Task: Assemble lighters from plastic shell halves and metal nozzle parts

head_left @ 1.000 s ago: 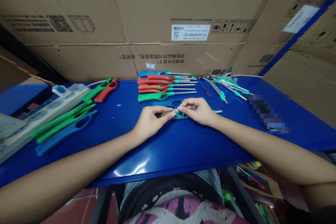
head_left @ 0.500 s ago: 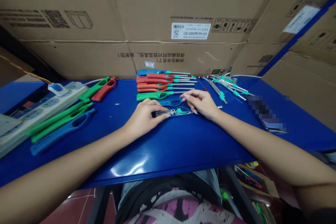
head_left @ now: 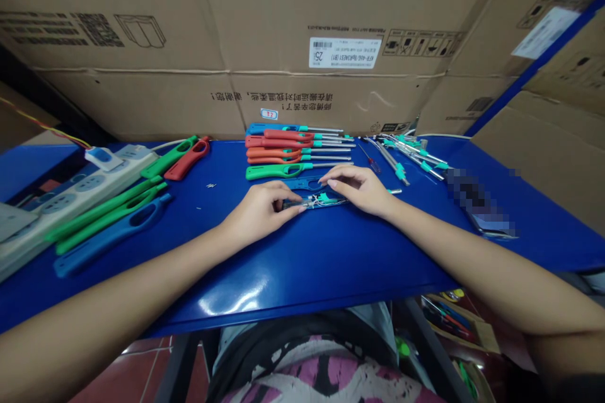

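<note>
My left hand (head_left: pixel 267 208) pinches the left end of an opened lighter (head_left: pixel 324 200) between thumb and fingers, low over the blue table. Its clear tank end is mostly hidden by my fingers; white wires and a teal part show in its middle, and a metal tube sticks out to the right. Over its right half is my right hand (head_left: pixel 362 189), thumb and fingertips drawn together; whatever they pinch is too small to make out. Just behind lies a blue lighter shell half (head_left: pixel 302 183), close to my right fingertips.
Assembled lighters (head_left: pixel 278 171) lie in a stack behind my hands. Loose metal tubes with teal parts (head_left: pixel 416 154), a small screwdriver (head_left: pixel 371 159) and a phone (head_left: pixel 486 214) are to the right. Coloured shells (head_left: pixel 113 230) and a power strip (head_left: pixel 89 186) lie left. Cardboard (head_left: pixel 265 56) stands behind.
My right hand has shifted slightly left and its fingertips have come down from above the blue shell half towards the opened lighter. The screwdriver behind it shows more fully. My left hand keeps its hold.
</note>
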